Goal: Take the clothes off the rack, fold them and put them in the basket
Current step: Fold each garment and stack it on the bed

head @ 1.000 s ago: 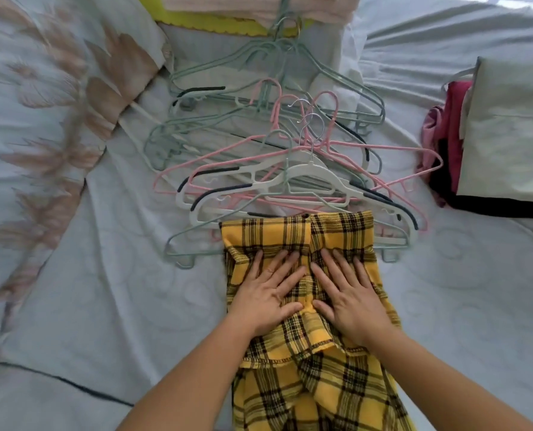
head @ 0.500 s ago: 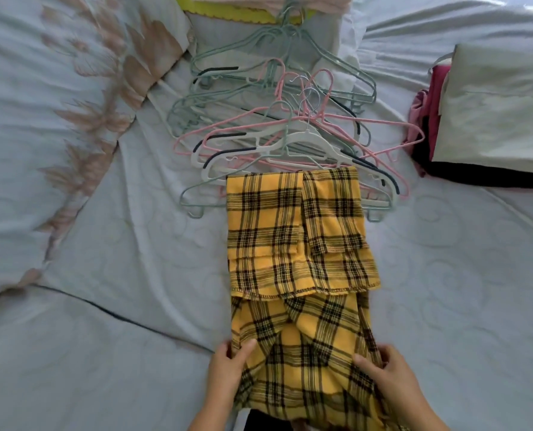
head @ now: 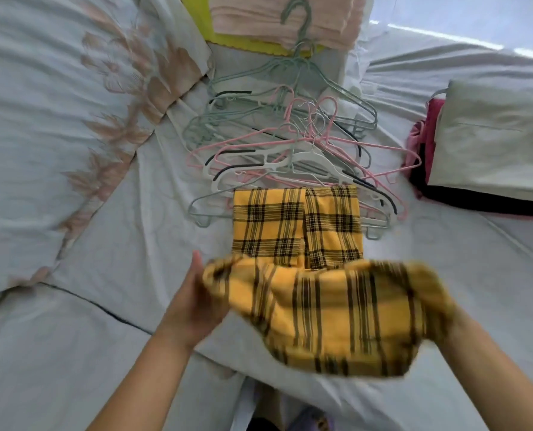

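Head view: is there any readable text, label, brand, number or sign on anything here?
None. No readable text shows on the yellow plaid garment, the hangers, the bed sheet, the folded clothes at right or the pink towels at the top. The garment's lifted end is motion-blurred.

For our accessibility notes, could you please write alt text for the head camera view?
Two hands lift the near end of a yellow plaid garment to fold it over on a pale bed sheet; the left hand grips one edge, while the right hand is hidden behind the cloth. Beyond lies a pile of empty hangers, with folded clothes to the right.
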A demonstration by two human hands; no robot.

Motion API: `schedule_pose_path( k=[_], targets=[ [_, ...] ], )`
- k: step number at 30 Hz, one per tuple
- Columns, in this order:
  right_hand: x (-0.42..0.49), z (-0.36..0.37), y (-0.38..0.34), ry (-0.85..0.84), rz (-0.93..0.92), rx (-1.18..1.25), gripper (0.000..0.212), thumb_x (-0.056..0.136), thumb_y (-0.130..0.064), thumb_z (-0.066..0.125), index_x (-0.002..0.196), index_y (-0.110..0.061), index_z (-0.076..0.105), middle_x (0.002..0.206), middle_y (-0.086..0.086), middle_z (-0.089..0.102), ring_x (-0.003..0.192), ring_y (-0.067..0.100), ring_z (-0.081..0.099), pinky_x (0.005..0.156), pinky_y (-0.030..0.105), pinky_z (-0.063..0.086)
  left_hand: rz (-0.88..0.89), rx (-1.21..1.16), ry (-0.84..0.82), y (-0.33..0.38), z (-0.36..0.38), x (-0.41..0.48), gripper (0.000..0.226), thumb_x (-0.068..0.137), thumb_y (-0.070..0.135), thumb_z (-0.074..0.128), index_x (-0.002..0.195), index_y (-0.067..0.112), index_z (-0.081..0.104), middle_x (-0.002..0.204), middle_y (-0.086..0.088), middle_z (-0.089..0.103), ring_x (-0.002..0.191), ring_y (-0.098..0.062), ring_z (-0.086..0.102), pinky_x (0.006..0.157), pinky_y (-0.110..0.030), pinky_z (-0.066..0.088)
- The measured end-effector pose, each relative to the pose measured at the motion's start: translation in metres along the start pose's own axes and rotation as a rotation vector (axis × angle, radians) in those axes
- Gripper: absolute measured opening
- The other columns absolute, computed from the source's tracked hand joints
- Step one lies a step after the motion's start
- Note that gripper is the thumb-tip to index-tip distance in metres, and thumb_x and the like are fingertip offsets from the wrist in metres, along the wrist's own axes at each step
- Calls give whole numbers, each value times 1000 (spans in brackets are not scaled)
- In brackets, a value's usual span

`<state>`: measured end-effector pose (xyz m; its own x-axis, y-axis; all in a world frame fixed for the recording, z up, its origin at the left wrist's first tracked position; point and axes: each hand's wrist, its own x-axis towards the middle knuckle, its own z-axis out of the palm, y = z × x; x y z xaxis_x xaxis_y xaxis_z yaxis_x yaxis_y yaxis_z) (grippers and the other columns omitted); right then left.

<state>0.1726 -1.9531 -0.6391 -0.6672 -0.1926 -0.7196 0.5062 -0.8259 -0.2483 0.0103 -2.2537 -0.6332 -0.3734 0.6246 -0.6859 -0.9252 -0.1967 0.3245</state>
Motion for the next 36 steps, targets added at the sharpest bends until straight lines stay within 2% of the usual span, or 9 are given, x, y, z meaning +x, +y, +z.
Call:
schedule_pose_path(
  k=[2,5,9,12,14,18,22,25,36],
  targets=[
    [33,6,-37,-37,-52,118,46,93,-23,52,127,8,49,121,28,57,111,38,58,98,48,45,53,-135,98,26,9,43,76,72,54,68,120,-4,56,111,-22,65,99,-30,67,76,-38,58],
    [75,13,-70,409,-161,405,46,99,-22,42,131,11,39,117,32,57,105,36,62,83,34,55,126,-44,343,50,9,90,71,92,57,34,136,1,36,130,-23,52,115,-32,56,96,-46,47],
    [100,8,-62,738,-379,-267,36,94,-9,51,129,-1,45,112,17,55,96,24,58,65,26,57,403,1041,451,49,-1,102,50,90,10,58,134,22,40,133,-12,45,119,-25,49,97,-39,43],
    [109,7,-48,849,-393,-687,51,84,-25,67,128,-10,46,119,8,49,105,22,53,81,32,47,604,1755,395,45,-7,112,82,73,21,78,141,28,32,134,-1,33,126,-18,29,106,-38,25],
    [113,11,-48,857,-401,-725,48,82,-27,69,123,-12,48,115,4,52,103,20,54,86,35,47,733,1924,339,51,0,129,62,74,27,73,130,23,48,130,-6,46,123,-27,38,103,-48,33],
    [118,11,-42,907,-582,-774,24,85,-17,65,105,-17,52,97,-1,57,93,21,56,83,37,48,605,1273,400,76,36,158,20,87,8,60,107,11,59,97,-1,61,93,-20,57,80,-33,47],
    [123,-2,-33,1028,-436,-794,45,85,-38,63,117,-10,47,111,2,41,110,20,43,98,40,40,390,1121,707,94,20,169,76,74,24,77,135,8,34,124,-6,44,113,-17,45,96,-31,42],
    [111,-3,-27,803,-268,-595,42,85,-48,57,110,-15,55,109,2,60,102,20,58,90,40,48,305,997,901,57,3,134,91,69,28,80,139,8,27,138,-12,35,126,-26,39,106,-40,36],
    [-10,-30,-14,501,-59,-228,29,80,-27,63,99,-5,61,81,14,73,69,28,71,56,31,56,-128,676,338,-9,78,66,59,65,36,78,108,0,62,96,-20,71,83,-34,69,63,-36,56]
  ],
)
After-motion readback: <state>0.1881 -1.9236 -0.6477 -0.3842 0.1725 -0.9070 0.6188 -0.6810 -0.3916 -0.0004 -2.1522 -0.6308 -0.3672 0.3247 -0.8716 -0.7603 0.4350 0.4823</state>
